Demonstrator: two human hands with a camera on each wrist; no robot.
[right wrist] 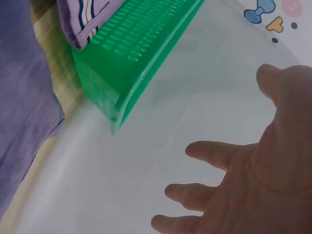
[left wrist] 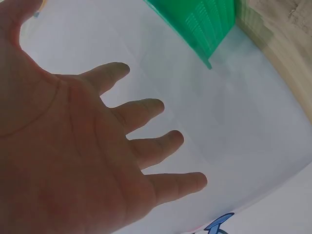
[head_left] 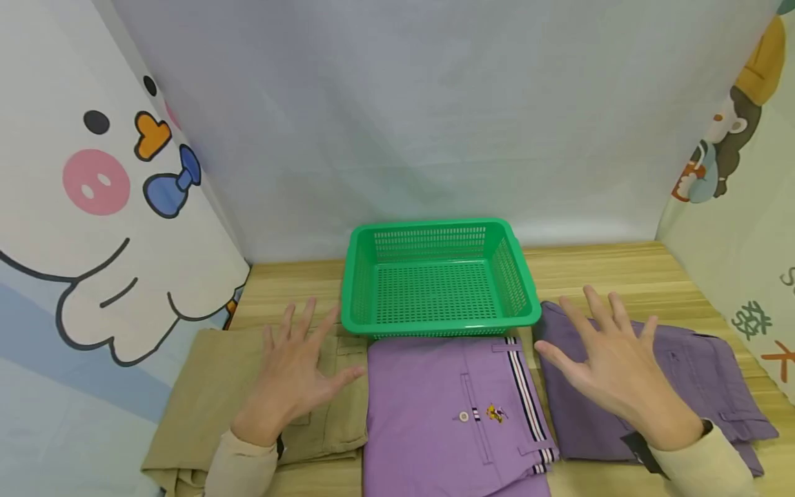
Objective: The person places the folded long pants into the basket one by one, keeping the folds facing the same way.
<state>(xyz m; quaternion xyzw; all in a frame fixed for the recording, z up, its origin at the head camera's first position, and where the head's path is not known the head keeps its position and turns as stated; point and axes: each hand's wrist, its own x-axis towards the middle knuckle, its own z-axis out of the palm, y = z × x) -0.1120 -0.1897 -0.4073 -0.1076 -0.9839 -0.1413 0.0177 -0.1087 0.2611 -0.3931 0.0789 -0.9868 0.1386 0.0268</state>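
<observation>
My left hand [head_left: 297, 376] hovers with spread fingers over the folded khaki trousers [head_left: 217, 386] in the head view, holding nothing. Over the folded dark purple trousers [head_left: 695, 373] on the right, my right hand [head_left: 615, 359] is spread the same way, also with nothing in it. Between the hands lie folded light purple trousers [head_left: 422, 407] with a striped trim, a button and a small embroidered figure. Both wrist views show the palms, the left hand [left wrist: 97, 141] and the right hand [right wrist: 248, 175], with straight fingers apart from any garment.
Behind the light purple trousers stands a green plastic basket [head_left: 534, 314] with slotted sides and nothing inside. A wooden table [head_left: 596, 266] carries everything. A pale curtain [head_left: 435, 124] closes off the back, and printed cartoon cloths [head_left: 56, 297] hang at the sides.
</observation>
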